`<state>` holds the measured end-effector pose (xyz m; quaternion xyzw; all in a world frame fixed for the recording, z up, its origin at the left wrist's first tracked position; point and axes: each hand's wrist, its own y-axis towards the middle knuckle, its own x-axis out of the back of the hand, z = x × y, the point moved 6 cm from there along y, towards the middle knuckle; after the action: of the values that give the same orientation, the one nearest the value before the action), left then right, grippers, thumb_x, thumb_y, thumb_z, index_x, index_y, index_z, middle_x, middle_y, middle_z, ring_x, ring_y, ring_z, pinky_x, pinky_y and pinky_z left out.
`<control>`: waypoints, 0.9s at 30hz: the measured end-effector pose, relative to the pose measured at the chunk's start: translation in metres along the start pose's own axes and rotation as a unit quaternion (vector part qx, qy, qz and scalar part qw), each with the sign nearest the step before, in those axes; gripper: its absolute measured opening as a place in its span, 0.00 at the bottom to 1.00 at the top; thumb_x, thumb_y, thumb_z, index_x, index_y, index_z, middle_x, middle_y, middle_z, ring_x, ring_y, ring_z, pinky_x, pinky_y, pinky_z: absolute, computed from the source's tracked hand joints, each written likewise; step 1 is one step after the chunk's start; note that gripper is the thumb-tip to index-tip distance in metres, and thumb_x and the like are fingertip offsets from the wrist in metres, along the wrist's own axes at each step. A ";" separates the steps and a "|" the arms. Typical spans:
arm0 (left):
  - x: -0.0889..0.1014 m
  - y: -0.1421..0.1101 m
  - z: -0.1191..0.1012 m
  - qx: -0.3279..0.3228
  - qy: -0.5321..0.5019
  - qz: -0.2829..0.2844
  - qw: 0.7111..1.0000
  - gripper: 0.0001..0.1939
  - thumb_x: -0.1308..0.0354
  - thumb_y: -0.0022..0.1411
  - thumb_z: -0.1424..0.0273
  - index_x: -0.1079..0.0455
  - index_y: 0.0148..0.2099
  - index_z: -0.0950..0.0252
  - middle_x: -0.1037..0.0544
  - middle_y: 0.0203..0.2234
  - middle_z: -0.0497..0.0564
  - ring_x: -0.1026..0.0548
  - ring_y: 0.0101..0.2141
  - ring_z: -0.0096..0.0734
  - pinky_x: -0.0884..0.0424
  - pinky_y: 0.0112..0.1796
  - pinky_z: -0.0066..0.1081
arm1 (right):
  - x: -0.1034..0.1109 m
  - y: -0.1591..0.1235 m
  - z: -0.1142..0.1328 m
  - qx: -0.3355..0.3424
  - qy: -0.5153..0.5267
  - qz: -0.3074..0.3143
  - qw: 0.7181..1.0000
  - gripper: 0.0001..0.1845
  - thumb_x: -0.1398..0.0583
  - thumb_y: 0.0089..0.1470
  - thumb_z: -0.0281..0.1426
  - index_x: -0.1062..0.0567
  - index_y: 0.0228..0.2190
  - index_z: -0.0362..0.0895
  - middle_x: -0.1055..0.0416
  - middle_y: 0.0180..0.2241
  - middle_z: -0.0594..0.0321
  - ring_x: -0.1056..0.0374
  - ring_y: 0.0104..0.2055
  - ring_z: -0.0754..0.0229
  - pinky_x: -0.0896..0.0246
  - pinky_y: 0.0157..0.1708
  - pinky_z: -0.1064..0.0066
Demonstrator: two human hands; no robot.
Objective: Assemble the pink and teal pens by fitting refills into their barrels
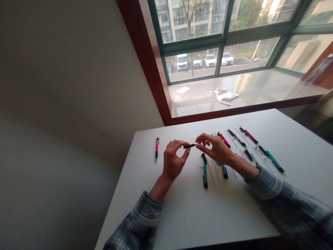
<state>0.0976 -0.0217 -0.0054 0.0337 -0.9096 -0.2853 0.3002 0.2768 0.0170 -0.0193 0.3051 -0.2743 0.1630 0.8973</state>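
My left hand (173,160) pinches a short black pen barrel part (188,146) between thumb and fingertips, above the table. My right hand (218,148) is closed at the other end of that part, its fingertips at a small pale tip. Whether that tip is a separate piece is too small to tell. On the table left of my left hand lies a red and black pen (157,149). Below and between the hands rest a teal and black barrel (205,176) and a black pen part (204,158). My right forearm partly hides other pen parts.
The white table (177,215) holds several thin refills (211,171), red barrels (251,136), black parts (236,137) and a teal barrel (275,161) towards the right. Beyond its far edge is a windowsill with a crumpled cloth (225,96). A wall stands at the left.
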 end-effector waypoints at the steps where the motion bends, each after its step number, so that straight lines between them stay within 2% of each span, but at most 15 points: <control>1: 0.000 0.000 0.000 0.001 0.000 0.001 1.000 0.03 0.36 0.64 0.73 0.23 0.41 0.60 0.19 0.37 0.51 0.24 0.40 0.38 0.29 0.45 0.40 | 0.000 0.000 0.000 0.000 0.001 0.004 1.000 0.13 0.41 0.67 0.42 0.25 0.36 0.46 0.24 0.32 0.62 0.32 0.31 0.60 0.38 0.31 0.68; 4: 0.000 0.000 0.001 0.006 0.001 0.003 1.000 0.02 0.36 0.64 0.72 0.23 0.40 0.60 0.19 0.37 0.51 0.24 0.40 0.39 0.29 0.46 0.41 | -0.001 0.000 0.001 0.001 -0.001 0.018 1.000 0.16 0.43 0.68 0.43 0.24 0.35 0.46 0.25 0.29 0.62 0.33 0.29 0.60 0.39 0.30 0.68; 7: -0.001 0.000 0.001 0.007 -0.001 0.005 1.000 0.02 0.36 0.64 0.72 0.24 0.40 0.60 0.19 0.37 0.51 0.24 0.40 0.40 0.29 0.46 0.41 | 0.000 0.000 0.002 0.006 0.008 0.012 1.000 0.14 0.42 0.67 0.43 0.24 0.38 0.46 0.23 0.33 0.60 0.31 0.31 0.60 0.37 0.31 0.68; 13: -0.002 0.000 0.001 0.012 -0.016 0.036 0.999 0.02 0.36 0.64 0.72 0.23 0.40 0.60 0.19 0.36 0.51 0.25 0.41 0.39 0.29 0.45 0.40 | -0.004 -0.001 -0.001 -0.004 0.010 0.032 0.999 0.15 0.44 0.69 0.41 0.25 0.35 0.45 0.25 0.29 0.63 0.34 0.29 0.62 0.41 0.31 0.69; 16: -0.003 0.001 0.006 0.049 -0.065 0.043 0.996 0.03 0.36 0.63 0.70 0.23 0.41 0.61 0.19 0.37 0.51 0.25 0.42 0.38 0.29 0.46 0.39 | -0.007 -0.001 0.000 -0.008 0.017 0.042 0.999 0.16 0.44 0.70 0.41 0.25 0.35 0.45 0.25 0.29 0.64 0.34 0.28 0.62 0.41 0.30 0.70; 18: -0.008 -0.001 0.012 0.100 -0.142 0.050 0.984 0.05 0.35 0.63 0.68 0.23 0.41 0.63 0.19 0.37 0.52 0.24 0.41 0.37 0.28 0.45 0.37 | -0.011 -0.001 0.002 -0.004 0.017 0.052 0.998 0.17 0.44 0.70 0.41 0.23 0.35 0.45 0.25 0.28 0.64 0.34 0.28 0.63 0.42 0.30 0.71; 22: -0.022 -0.006 0.022 0.192 -0.295 0.060 0.934 0.13 0.32 0.61 0.62 0.22 0.43 0.65 0.18 0.38 0.54 0.22 0.38 0.35 0.25 0.41 0.34 | -0.016 -0.002 0.006 0.025 0.002 0.085 0.996 0.17 0.43 0.69 0.41 0.20 0.36 0.45 0.24 0.29 0.62 0.32 0.29 0.62 0.41 0.31 0.70; 25: -0.026 -0.008 0.025 0.211 -0.332 0.052 0.918 0.14 0.32 0.61 0.60 0.21 0.45 0.64 0.18 0.42 0.55 0.20 0.42 0.37 0.24 0.45 0.35 | 0.000 0.001 -0.005 0.025 -0.023 0.087 0.996 0.12 0.38 0.65 0.41 0.19 0.44 0.49 0.21 0.35 0.60 0.29 0.34 0.58 0.35 0.36 0.66; 27: -0.027 -0.008 0.028 0.224 -0.349 0.049 0.909 0.16 0.33 0.63 0.59 0.22 0.47 0.63 0.19 0.45 0.56 0.20 0.43 0.38 0.24 0.46 0.36 | 0.019 0.003 -0.021 0.006 -0.040 0.085 0.996 0.19 0.34 0.60 0.41 0.22 0.51 0.51 0.20 0.42 0.58 0.27 0.41 0.54 0.32 0.41 0.62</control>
<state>0.1028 -0.0083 -0.0420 -0.0462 -0.9968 -0.0527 -0.0384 0.2989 0.0351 -0.0207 0.2924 -0.3341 0.2284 0.8665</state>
